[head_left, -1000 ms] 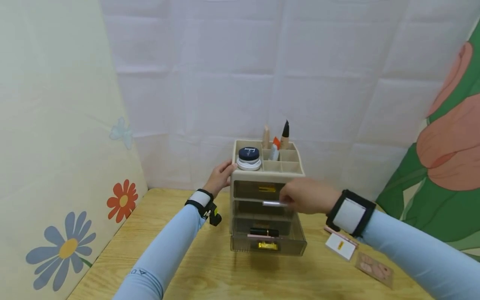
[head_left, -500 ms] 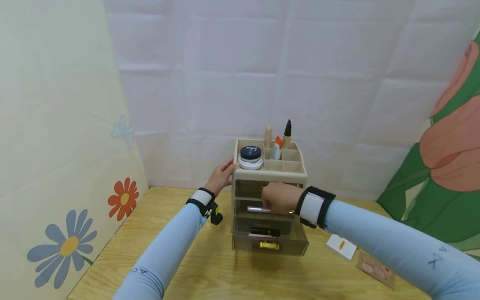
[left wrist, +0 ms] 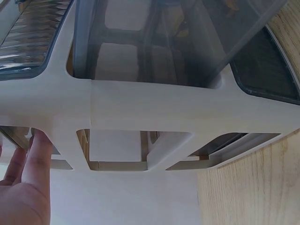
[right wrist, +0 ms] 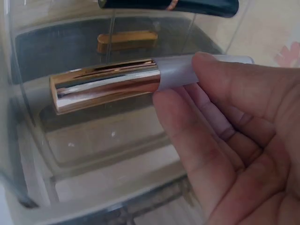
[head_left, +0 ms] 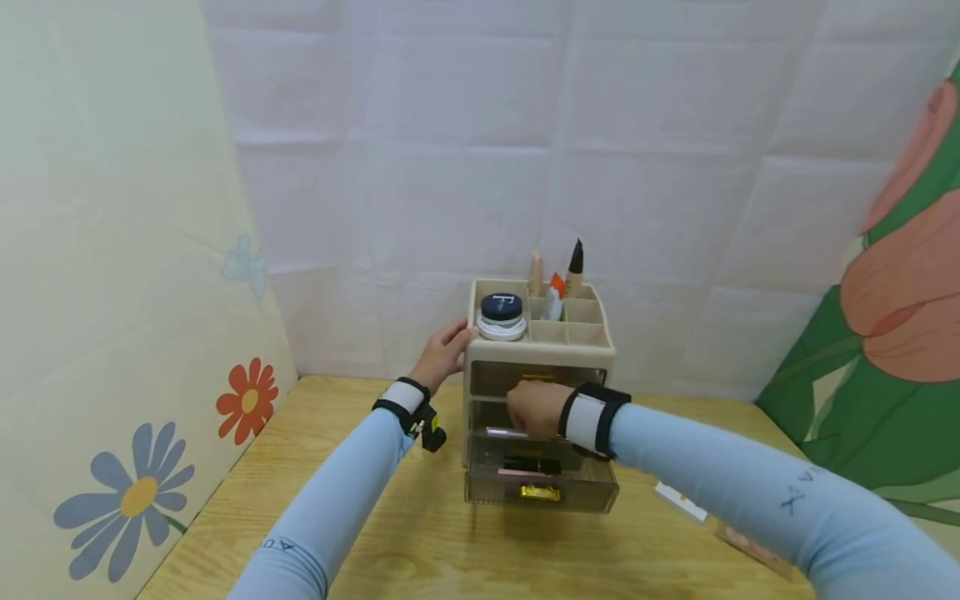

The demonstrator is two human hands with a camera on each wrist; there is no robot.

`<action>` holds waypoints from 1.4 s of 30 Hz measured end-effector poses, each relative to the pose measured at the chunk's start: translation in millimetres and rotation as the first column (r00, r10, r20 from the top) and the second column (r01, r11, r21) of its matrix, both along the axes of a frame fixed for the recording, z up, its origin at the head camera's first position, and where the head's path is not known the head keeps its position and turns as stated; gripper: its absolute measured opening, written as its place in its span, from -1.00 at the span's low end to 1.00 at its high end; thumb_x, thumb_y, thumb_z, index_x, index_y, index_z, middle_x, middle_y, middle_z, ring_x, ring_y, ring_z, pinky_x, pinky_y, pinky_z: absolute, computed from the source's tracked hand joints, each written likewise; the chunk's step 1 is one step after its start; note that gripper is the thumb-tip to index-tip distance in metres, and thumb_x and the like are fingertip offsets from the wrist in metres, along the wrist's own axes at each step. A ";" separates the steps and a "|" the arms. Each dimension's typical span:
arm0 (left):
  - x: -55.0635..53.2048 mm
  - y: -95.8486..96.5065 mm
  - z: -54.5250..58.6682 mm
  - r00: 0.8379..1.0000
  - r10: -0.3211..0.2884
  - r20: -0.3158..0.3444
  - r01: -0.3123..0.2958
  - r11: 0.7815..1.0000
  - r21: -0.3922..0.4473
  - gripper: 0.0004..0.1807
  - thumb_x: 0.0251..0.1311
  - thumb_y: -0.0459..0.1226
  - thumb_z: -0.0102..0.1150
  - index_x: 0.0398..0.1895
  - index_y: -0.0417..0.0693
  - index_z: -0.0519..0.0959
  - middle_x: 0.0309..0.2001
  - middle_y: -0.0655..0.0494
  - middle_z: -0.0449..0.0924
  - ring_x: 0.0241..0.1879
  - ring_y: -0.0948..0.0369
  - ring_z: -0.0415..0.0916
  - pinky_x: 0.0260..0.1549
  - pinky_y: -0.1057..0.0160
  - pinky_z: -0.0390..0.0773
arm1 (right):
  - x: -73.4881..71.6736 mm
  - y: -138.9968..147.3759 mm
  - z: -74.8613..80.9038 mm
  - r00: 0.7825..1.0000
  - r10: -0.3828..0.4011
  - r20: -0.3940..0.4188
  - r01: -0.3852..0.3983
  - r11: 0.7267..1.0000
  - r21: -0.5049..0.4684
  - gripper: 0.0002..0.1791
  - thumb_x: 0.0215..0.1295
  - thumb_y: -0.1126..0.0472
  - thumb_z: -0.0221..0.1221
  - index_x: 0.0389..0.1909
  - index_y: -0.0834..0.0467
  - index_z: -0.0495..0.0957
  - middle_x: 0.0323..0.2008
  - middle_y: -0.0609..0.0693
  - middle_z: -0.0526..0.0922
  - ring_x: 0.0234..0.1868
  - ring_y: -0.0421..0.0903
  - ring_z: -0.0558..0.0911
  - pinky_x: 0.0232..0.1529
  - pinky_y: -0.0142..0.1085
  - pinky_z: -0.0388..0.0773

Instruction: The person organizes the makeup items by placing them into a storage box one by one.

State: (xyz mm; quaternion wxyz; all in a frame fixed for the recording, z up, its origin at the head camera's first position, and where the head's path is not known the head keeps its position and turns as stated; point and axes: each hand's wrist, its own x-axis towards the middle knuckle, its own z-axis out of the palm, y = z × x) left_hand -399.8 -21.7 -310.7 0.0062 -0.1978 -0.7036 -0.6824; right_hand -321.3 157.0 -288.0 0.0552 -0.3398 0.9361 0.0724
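Right fingers (right wrist: 187, 140): pinching the shiny tube (right wrist: 108, 84) by its pale end, seemingly for control.
Tube: level, over the pulled-out drawer (head_left: 491, 492).
Left fingers (left wrist: 38, 161): gripping the cabinet (head_left: 540, 352) at its left side, likely steadying it.

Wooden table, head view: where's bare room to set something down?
Bare wood of the table lies between the left sleeve and the flowered panel, and in front of the open drawer. It's crowded to the right, where a white box and pinkish card lie by the right sleeve, and in the drawer, which holds a black tube.
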 end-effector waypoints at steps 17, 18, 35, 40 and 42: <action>0.7 0.8 1.6 1.000 0.006 -0.006 -0.006 1.000 -0.023 -0.37 0.40 -0.01 -0.04 0.46 -0.04 0.24 0.38 -0.06 0.28 0.23 -0.01 0.37 0.04 -0.03 0.52 | -3.4 1.7 -19.1 0.999 -0.009 0.040 0.009 1.000 -0.007 -0.61 -0.17 0.57 0.25 -0.85 0.07 0.40 -0.80 -0.21 0.31 -0.72 -0.24 0.27 -0.70 -0.40 0.23; 1.1 0.8 1.5 1.000 0.004 -0.009 -0.004 1.000 -0.021 -0.37 0.40 -0.02 -0.04 0.46 -0.05 0.24 0.37 -0.07 0.29 0.23 -0.02 0.37 0.04 -0.03 0.52 | -3.7 1.9 -20.1 0.999 -0.009 0.048 0.010 1.000 -0.008 -0.59 -0.16 0.57 0.24 -0.86 0.06 0.36 -0.81 -0.21 0.27 -0.73 -0.24 0.22 -0.71 -0.41 0.18; -0.9 -0.6 -0.8 1.000 -0.013 0.000 0.013 1.000 -0.006 -0.39 0.41 -0.02 -0.04 0.46 0.00 0.25 0.37 -0.04 0.29 0.21 0.00 0.39 0.03 -0.02 0.53 | 2.5 5.4 -17.9 0.999 -0.015 0.051 0.016 1.000 -0.017 -0.61 -0.15 0.55 0.30 -0.82 0.08 0.39 -0.77 -0.19 0.31 -0.65 -0.21 0.26 -0.60 -0.35 0.24; -0.4 0.1 -0.3 1.000 -0.006 0.006 0.006 1.000 -0.004 -0.38 0.41 -0.02 -0.03 0.46 -0.02 0.24 0.37 -0.05 0.28 0.22 0.00 0.38 0.04 -0.02 0.52 | 8.4 9.7 -9.4 1.000 0.016 0.007 -0.016 1.000 -0.014 -0.57 -0.16 0.53 0.31 -0.83 0.08 0.30 -0.78 -0.19 0.23 -0.62 -0.19 0.22 -0.57 -0.35 0.19; 0.0 0.5 0.0 1.000 -0.006 0.002 0.006 1.000 -0.007 -0.38 0.41 -0.02 -0.04 0.46 -0.03 0.24 0.37 -0.06 0.28 0.22 -0.01 0.38 0.04 -0.02 0.52 | 11.7 11.0 -2.9 1.000 0.009 0.010 -0.009 1.000 -0.018 -0.63 -0.13 0.51 0.32 -0.81 0.10 0.39 -0.76 -0.18 0.30 -0.61 -0.18 0.28 -0.56 -0.34 0.26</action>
